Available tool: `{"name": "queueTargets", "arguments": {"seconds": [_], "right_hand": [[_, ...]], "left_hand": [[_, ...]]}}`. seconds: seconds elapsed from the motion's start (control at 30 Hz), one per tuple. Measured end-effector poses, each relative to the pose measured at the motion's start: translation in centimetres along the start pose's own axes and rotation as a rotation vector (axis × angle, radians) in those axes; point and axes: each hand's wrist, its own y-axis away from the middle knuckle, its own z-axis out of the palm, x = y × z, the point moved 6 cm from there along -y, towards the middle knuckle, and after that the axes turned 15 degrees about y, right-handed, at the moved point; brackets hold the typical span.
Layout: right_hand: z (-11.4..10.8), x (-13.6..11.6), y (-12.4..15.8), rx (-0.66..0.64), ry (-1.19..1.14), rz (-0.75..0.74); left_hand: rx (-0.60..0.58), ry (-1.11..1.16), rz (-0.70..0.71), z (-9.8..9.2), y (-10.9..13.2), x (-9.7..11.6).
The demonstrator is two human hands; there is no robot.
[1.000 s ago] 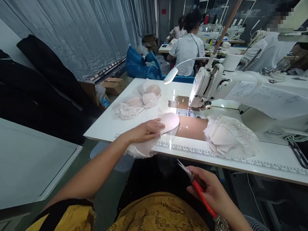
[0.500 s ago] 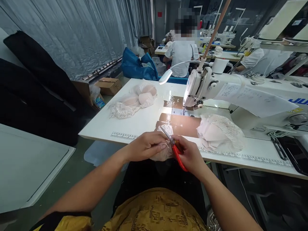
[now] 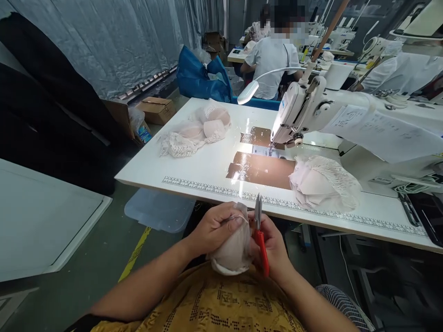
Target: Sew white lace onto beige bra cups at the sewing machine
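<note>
Between my two hands, just in front of the table's near edge, is a pale cream bra cup (image 3: 231, 251) with thin fabric over it. My left hand (image 3: 217, 227) is closed on its left side, thumb on top, close to a fine light strip at the upper edge. In my right hand (image 3: 272, 244) is a pair of red-handled scissors (image 3: 262, 249), blades pointing up and away from me. The fingers of that hand also touch the cup's right side. More lace-edged cream bra pieces (image 3: 323, 182) lie on the table to the right.
Behind the hands stands a white sewing machine (image 3: 297, 110) with a lit lamp (image 3: 248, 92). Another lacy cream bra (image 3: 197, 129) lies at the table's left. A printed ruler (image 3: 207, 188) runs along the front edge. A phone (image 3: 427, 214) lies far right. Co-workers sit beyond.
Both hands have come down and toward me, off the table edge, with the bra cup now showing more fully. The scissors have turned more upright and moved away from the strip.
</note>
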Motion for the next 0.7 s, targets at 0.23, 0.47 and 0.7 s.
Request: {"name": "queueTargets", "arguments": {"seconds": [0.23,0.47,0.7], "right_hand": [[-4.0,1.0,1.7,-0.200,0.376,0.090],[-4.2,0.9,1.9,-0.339,0.657,0.036],[-3.1,0.0,1.1,-0.358,0.720,-0.051]], "left_hand": [[-0.345,-0.013,-0.111,-0.2,0.6,-0.4],[-0.362,-0.006,-0.136,0.1,0.9,-1.6],[-0.339,0.003,-0.140,0.2,0.8,-2.0]]}}
